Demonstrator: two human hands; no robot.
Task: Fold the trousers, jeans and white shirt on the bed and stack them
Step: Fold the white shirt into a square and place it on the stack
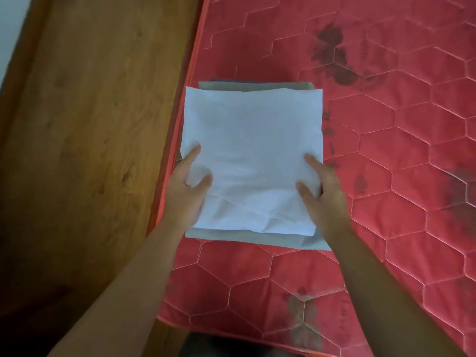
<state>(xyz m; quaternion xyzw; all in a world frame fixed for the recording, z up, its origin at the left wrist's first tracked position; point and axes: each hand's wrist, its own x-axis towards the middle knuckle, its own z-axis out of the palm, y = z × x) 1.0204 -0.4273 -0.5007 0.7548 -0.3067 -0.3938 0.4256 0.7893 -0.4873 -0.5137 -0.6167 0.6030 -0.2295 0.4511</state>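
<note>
Where the white shirt [252, 155] lies: folded square atop the grey trousers [257, 240], on the red bed [386, 150], between both hands.
Jeans [219, 80]: dark sliver at the stack's far edge.
Left hand [184, 191]: grips the shirt's left edge, thumb on top.
Right hand [324, 191]: grips the right edge, thumb on top.

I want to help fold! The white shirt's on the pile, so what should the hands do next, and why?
Probably let go: the white shirt lies folded on the grey trousers, with the left hand and right hand gripping its sides.
</note>
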